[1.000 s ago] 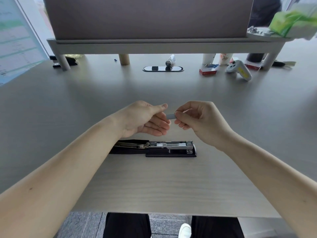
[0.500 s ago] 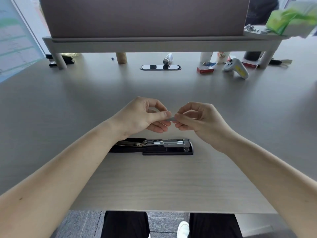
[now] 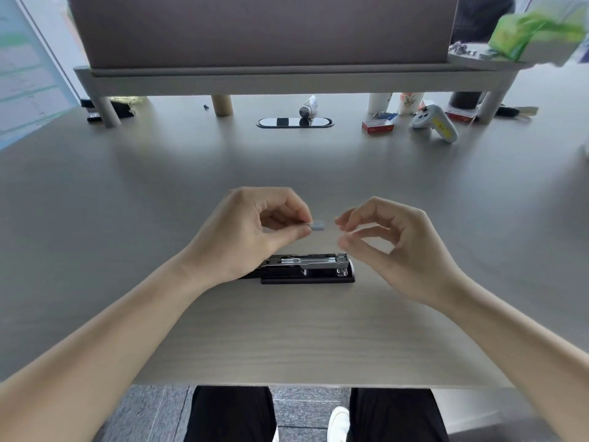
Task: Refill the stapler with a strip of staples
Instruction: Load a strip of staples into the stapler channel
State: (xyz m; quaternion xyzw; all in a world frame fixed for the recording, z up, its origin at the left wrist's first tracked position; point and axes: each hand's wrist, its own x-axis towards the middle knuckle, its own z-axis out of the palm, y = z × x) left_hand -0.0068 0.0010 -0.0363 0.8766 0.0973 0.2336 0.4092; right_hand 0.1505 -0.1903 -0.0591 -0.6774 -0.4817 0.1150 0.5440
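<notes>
A black stapler lies on the desk with its top swung back to the left and its metal staple channel facing up. Above it, my left hand pinches a short grey strip of staples between thumb and forefinger; the strip sticks out to the right. My right hand hovers just to the right of the strip, a small gap away, with thumb and forefinger apart and nothing in them. My left wrist hides the stapler's left end.
A raised shelf spans the back of the desk. Under and beside it lie a red staple box, a white and yellow controller, paper cups, a small tube and an oval cable port.
Both hands held the strip together before. Now my right hand has let go and drawn away to the right, and the strip stays in my left hand.
</notes>
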